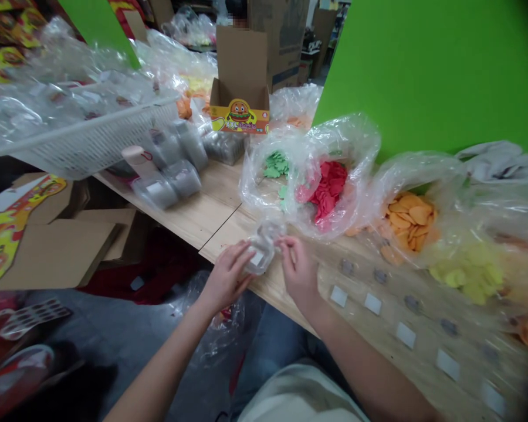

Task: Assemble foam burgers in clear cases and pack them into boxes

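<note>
Both my hands meet at the near edge of a wooden table (211,211). My left hand (226,276) and my right hand (297,266) together grip a small clear plastic container (261,249) with a white label showing through it. Fingers of both hands are curled round it. Just behind it lie open clear bags: one with green pieces (275,164), one with red pieces (330,187), one with orange discs (411,220) and one with yellow pieces (466,275).
A row of small white and grey pieces (372,303) lies along the table's right part. A white mesh basket (92,135) of clear packs overhangs the left. Behind stand a cardboard burger-print box (241,114) and green panels (440,70). Flat cardboard (53,252) lies on the floor.
</note>
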Motion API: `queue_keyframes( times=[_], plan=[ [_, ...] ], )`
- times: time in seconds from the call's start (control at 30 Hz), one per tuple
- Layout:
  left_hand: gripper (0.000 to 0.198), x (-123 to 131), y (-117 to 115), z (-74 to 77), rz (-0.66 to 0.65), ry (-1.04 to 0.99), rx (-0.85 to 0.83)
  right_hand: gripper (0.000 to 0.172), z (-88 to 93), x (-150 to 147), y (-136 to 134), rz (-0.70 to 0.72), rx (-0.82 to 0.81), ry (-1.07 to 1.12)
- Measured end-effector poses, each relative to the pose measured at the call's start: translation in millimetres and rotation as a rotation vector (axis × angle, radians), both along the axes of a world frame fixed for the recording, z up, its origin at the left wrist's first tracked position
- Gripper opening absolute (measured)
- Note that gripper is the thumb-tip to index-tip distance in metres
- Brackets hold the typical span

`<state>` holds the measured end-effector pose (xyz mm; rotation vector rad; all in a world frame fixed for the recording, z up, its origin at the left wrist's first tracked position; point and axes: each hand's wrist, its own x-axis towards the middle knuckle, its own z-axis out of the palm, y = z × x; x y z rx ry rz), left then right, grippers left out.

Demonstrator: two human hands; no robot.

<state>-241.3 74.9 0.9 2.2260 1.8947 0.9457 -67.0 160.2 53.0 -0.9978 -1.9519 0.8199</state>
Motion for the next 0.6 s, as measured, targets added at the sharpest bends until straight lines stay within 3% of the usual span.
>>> queue_keyframes(
  times=[0.1, 0.2, 0.33, 0.47, 0.53, 0.6],
  plan=[
    [0.027, -3.6, 4.8, 2.5, -0.175, 0.222, -0.103, 0.016, -2.2, 16.2, -10.5, -0.082, 0.181, 0.01],
    [0.019, -18.5, 8.1, 6.1, -0.13, 0.257, -0.145, 0.013, -24.4, 22.5, -24.8, 0.007, 0.331, -0.174],
    [0.021, -51.0, 15.5, 18.4, -0.004, 0.062, -0.237, 0.009, -62.5, 15.0, -37.0, 0.047, 0.353, -0.47],
    [0.029, -81.4, 23.8, 41.1, 0.131, -0.265, -0.422, 0.008, -80.4, 13.3, -40.0, 0.085, 0.296, -0.637],
    [0.03, -85.4, 26.2, 53.5, 0.268, -0.315, -0.321, 0.008, -82.7, 17.6, -40.0, 0.083, 0.298, -0.654],
    [0.028, -76.3, 27.6, 62.0, 0.437, -0.248, -0.07, 0.009, -83.3, 22.7, -39.9, 0.083, 0.302, -0.659]
  ],
)
